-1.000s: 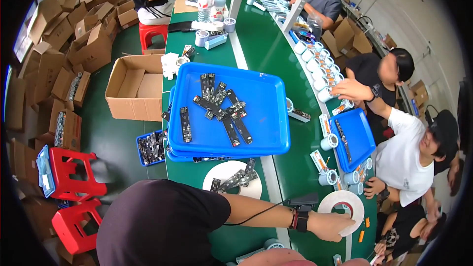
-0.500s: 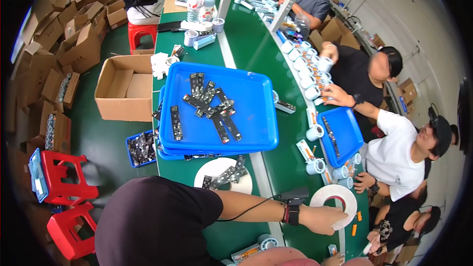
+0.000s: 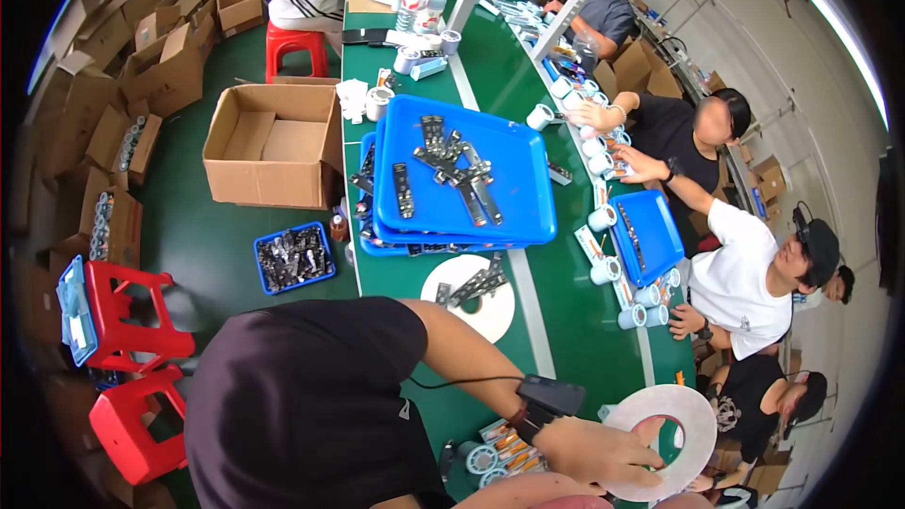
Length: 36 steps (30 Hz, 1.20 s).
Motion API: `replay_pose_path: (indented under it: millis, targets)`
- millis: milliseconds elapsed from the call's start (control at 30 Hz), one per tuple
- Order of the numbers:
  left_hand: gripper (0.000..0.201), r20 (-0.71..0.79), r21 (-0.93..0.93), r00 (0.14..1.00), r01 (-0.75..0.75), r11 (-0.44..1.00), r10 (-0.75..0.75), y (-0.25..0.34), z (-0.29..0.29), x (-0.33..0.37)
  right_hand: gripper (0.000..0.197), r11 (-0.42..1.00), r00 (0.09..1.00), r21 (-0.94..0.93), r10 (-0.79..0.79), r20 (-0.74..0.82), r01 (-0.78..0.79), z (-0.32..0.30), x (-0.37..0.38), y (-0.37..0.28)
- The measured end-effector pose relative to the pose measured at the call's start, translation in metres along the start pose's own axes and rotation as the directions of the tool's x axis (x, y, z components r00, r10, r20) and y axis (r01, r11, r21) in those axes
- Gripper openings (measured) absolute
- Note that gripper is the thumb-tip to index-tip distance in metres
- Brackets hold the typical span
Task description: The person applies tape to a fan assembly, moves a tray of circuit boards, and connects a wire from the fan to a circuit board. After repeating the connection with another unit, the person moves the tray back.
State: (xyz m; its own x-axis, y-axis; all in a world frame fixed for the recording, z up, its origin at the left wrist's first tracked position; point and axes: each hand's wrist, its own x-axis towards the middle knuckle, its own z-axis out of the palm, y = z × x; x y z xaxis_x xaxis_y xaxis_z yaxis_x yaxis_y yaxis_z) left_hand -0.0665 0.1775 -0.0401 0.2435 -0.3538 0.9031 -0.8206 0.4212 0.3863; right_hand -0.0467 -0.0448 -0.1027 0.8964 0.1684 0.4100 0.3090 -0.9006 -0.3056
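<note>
The left hand (image 3: 599, 452) gripped the white ring (image 3: 696, 438) by its left side, at the lower right of the view; a firm hold with the ring level looked best. Pale blue cups (image 3: 481, 458) sat near the wrist; a loose cord (image 3: 462, 383) could snag; stacked blue trays (image 3: 520, 184) bearing black circuit boards (image 3: 403, 190) stood farther off.

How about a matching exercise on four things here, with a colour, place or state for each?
1. Wearer's left hand
2. Topmost tray
3. Large open carton by the table
4. Lower left stool

A. Red
B. Brown
C. Gripping a white ring
D. Blue, holding dark circuit boards

Pairs: 1-C, 2-D, 3-B, 4-A
</note>
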Motion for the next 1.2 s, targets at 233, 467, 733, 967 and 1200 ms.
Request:
replay_pose_path:
  millis: [233, 467, 733, 967, 1200]
  targets:
    - [0.07, -0.188, 0.291, 0.922, 0.382, 0.877, -0.339, 0.114, -0.048, -0.123, 0.027, 0.97, 0.959, 0.067, -0.241, 0.148, 0.233, 0.015, 0.023, -0.083]
    - [0.073, -0.468, 0.686, 0.726, 0.658, 0.311, -0.504, 0.135, -0.085, -0.239, 0.029, 0.892, 0.901, -0.194, -0.36, 0.242, 0.408, 0.027, 0.008, -0.058]
    - [0.066, -0.389, 0.77, 0.815, 0.544, 0.334, -0.429, 0.125, -0.079, -0.246, 0.029, 0.76, 0.799, -0.255, -0.538, 0.268, 0.597, 0.063, 0.028, -0.106]
    - [0.066, -0.313, 0.893, 0.812, 0.428, 0.139, -0.492, 0.069, -0.058, -0.229, 0.056, 0.968, 0.951, -0.187, -0.11, 0.288, 0.169, 0.025, -0.034, -0.195]
    - [0.064, -0.332, 0.893, 0.757, 0.444, 0.071, -0.563, 0.063, -0.068, -0.228, 0.062, 0.969, 0.824, -0.248, 0.154, 0.546, -0.017, 0.041, -0.071, -0.217]
